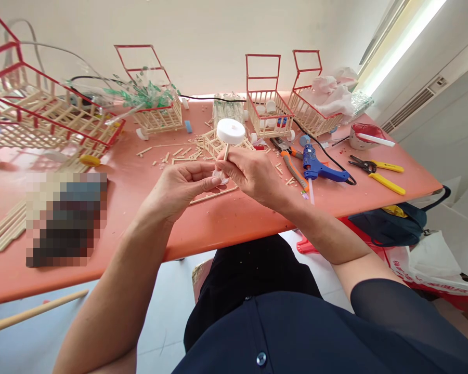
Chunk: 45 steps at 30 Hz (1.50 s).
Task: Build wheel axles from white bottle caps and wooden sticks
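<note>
A short wooden stick (226,151) stands slightly tilted above the table, with a white round cap (231,131) on its upper end. My right hand (253,174) is closed around the stick just under that cap. At the lower end, the thumb and fingers of my left hand (189,182) pinch a small whitish cap (220,179), mostly covered by the fingers. Both hands nearly touch each other. Behind them lies a small wooden stick frame (214,143) among cut stick pieces (185,152).
Stick carts with red handles (156,117) line the wall. To the right are a blue glue gun (322,169), orange-handled pliers (292,163), yellow-handled pliers (386,169) and a red-stained cup (368,136). Long sticks (10,226) and a blurred-out object (68,223) lie left.
</note>
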{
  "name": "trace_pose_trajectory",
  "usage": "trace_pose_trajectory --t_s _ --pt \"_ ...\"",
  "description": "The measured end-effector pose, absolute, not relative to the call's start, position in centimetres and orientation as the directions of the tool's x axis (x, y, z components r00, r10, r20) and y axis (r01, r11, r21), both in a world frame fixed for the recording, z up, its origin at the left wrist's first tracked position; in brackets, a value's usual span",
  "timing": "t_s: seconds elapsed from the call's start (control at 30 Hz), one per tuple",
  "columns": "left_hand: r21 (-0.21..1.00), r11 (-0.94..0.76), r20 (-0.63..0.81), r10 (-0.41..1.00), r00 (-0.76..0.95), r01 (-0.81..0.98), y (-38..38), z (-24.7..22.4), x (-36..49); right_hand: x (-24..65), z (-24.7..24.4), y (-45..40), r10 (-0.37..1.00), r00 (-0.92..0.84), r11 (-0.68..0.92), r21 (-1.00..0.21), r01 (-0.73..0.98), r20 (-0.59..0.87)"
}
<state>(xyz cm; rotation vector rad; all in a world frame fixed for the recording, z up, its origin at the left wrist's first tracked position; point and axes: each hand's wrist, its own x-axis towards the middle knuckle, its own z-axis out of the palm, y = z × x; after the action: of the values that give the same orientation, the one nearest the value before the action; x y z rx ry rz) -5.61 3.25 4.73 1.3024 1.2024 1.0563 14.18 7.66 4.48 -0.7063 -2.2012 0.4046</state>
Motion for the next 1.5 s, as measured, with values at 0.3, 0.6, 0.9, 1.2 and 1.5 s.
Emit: trace_pose_trajectory --t_s 0.3,0.6,0.9,1.2,1.5 --pt "0.994 0.080 -0.092 0.980 0.178 0.072 2.92 5.03 -5.51 14.24 4.57 7.70 0.601 -0.555 0.798 -0.475 0.371 0.575" --pt "0.993 0.109 -0.117 0.976 0.181 0.053 3.13 4.82 -5.67 14.22 4.47 7.75 0.586 -0.553 0.810 -0.432 0.396 0.592" --pt "0.996 0.072 -0.080 0.985 0.152 0.057 3.16 4.79 -5.58 14.25 4.46 7.72 0.590 -0.555 0.806 -0.466 0.365 0.586" --pt "0.995 0.082 -0.089 0.989 0.116 0.061 3.09 5.16 -5.22 14.17 4.48 7.68 0.600 -0.559 0.797 -0.486 0.358 0.572" --pt "0.997 0.057 -0.064 0.990 0.129 0.057 3.29 4.55 -5.51 14.17 4.52 7.65 0.609 -0.564 0.789 -0.497 0.361 0.558"
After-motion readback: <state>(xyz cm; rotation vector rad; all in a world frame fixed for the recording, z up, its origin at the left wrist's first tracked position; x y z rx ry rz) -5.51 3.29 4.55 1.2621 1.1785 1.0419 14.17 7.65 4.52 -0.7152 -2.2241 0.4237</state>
